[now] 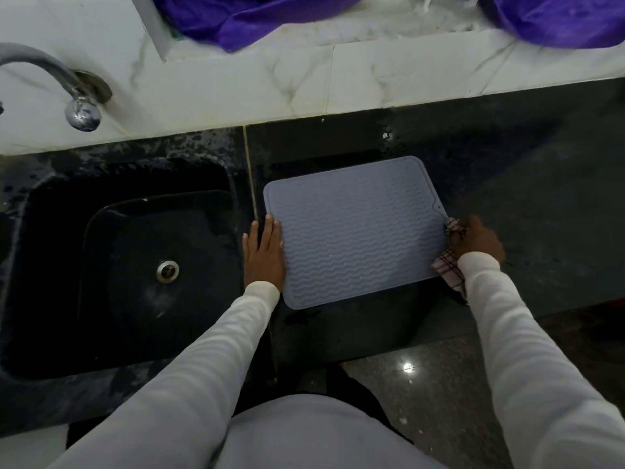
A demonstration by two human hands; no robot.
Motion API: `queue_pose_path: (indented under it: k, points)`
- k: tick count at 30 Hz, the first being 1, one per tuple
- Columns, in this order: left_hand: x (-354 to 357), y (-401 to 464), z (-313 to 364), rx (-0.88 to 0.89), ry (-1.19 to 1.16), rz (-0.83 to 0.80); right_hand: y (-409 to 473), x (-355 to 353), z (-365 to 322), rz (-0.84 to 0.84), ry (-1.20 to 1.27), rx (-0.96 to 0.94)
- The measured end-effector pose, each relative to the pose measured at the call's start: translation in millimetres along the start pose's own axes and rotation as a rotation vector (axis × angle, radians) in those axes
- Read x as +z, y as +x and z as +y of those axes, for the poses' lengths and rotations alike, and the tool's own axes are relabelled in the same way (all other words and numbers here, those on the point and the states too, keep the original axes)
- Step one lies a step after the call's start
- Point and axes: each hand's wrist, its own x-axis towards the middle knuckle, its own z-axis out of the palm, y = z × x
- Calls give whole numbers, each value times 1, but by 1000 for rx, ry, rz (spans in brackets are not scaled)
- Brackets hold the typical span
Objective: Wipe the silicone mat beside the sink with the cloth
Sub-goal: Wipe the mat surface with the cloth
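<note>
**Two hands at a ribbed mat beside a dark sink**

Left hand (264, 253): laid flat, fingers straight and together, palm down across the left edge of the silicone mat (355, 231); nothing gripped. Right hand (478, 240): closed around a bunched checked cloth (448, 265), pressed against the right edge of the mat, with the cloth's pale, dark-lined folds showing ahead of and below the knuckles. Mat: grey-blue, rounded corners, raised rim, wavy ridges; spread flat between the two hands on the black stone counter (507, 184), turned slightly askew to the counter's front edge. No brand, label or legible writing visible on mat, cloth or fittings. Just left of the left hand: a black sink (101, 265) with a round metal drain (167, 271), separated from the mat by a pale seam in the counter. Beyond the left hand, far side: chrome tap (67, 93) mounted on white marble-veined tile. Beyond both hands, on the upper ledge: purple fabric (253, 18). Below the right hand: speckled polished floor (439, 401) with a bright light reflection. White long sleeves on both arms.
</note>
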Motion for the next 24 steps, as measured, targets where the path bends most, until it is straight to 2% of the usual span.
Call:
queue_pose_path:
  k: [6,15,18,22,24]
  points:
    - [1,0,1,-5,3,-4,2,7,-1,-13,56,18]
    - [-2,0,7,-43,-33,-14,-30,3,-16,70,99,-37]
    - [-6,-3,10,-53,-78,-1,-63,-3,-47,63,108,-177]
    - [-5,-10,20,-118,-95,20,-134,19,-106,-29,195,-503]
    - [1,-17,26,-117,-62,27,-174,43,-136,-80,146,-642]
